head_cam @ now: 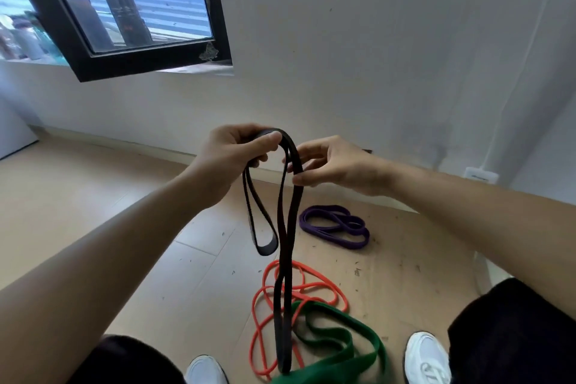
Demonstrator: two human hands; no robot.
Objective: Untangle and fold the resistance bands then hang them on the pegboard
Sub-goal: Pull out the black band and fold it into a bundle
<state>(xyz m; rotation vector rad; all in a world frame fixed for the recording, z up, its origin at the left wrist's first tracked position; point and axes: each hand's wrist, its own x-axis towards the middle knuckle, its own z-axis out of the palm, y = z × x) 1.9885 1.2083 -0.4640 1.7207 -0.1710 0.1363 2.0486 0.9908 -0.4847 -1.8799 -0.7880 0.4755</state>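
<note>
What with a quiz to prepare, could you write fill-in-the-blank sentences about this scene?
The left hand and right hand hold the black band; the orange band lies on the ____.
The purple band lies nearest the ____.
The green band lies between two white ____.
Missing: floor, wall, shoes.

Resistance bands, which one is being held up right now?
The black rubber resistance band: the left hand and right hand grip its top. The purple rubber band, orange rubber band and green rubber band lie on the floor.
</note>
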